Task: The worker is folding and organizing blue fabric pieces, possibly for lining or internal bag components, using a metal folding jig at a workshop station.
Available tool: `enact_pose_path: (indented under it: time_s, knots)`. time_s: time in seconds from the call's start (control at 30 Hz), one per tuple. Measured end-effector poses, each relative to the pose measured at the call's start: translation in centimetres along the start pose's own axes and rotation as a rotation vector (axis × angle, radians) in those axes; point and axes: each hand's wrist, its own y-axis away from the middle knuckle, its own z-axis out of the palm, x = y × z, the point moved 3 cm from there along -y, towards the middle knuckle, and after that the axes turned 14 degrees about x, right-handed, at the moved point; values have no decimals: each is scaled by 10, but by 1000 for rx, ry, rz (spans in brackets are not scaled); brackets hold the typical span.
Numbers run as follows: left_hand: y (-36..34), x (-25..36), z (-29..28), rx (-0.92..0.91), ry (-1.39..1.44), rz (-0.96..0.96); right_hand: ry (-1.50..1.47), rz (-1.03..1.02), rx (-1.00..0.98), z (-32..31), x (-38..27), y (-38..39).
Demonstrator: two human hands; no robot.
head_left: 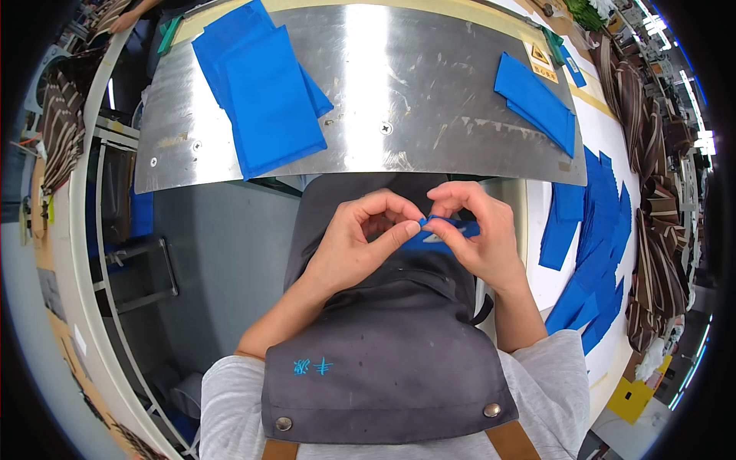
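Observation:
Over my lap, in front of the dark grey apron point(383, 337), both hands pinch a small blue fabric piece point(414, 244). My left hand point(356, 241) has its thumb and index finger closed on one edge of it. Close by, almost touching, my right hand point(483, 234) pinches the same edge from the other side. Part of the piece hangs below and behind my right fingers, and a small white patch shows on it. How the edge is folded between my fingertips is too small to tell.
Ahead is a metal worktop point(429, 92) with overlapping flat blue fabric pieces point(272, 100) at left and a folded blue piece point(537, 103) at right. Many blue pieces point(602, 222) lie heaped on the white surface to my right. Striped fabric point(659, 238) lies beyond. Another person's hand point(123, 21) shows far left.

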Motion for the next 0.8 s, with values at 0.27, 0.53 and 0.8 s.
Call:
enact_pose_path:
  time_s: [0.27,0.53,0.8]
  knots:
    - [2,7,-3,69,-453,592,63,-166,-21,0,1,5]
    - [14,-6,4,226,-298,491,-196,239,-7,14,13,22]
    - [20,-7,8,349,-466,778,-284,249,10,21,17,26]
